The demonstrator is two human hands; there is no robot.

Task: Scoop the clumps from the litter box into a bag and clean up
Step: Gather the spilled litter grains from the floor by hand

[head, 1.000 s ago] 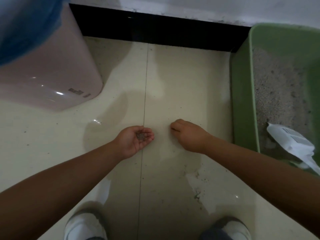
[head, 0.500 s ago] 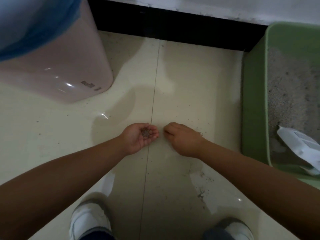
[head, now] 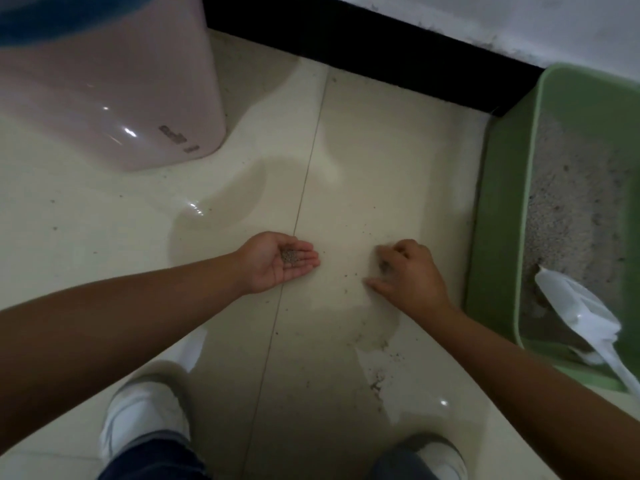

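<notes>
Right hand, fingers curled and raking scattered grains on the floor, now apart from the left hand, no longer knuckle to fingertip as a moment ago. Left fingers straight, together, cupping a small pile of litter. Litter box along the floor's right edge, white scoop inside; floor pickup likely unfinished.

The only lettering in sight is a short dark marking low on the front of the pink bin, near its bottom right corner. It runs at a slant and looks upside down from where I stand, and it is too blurred to make out a single letter. Nothing else around the pink bin carries any word, number or sign that can be read.
</notes>
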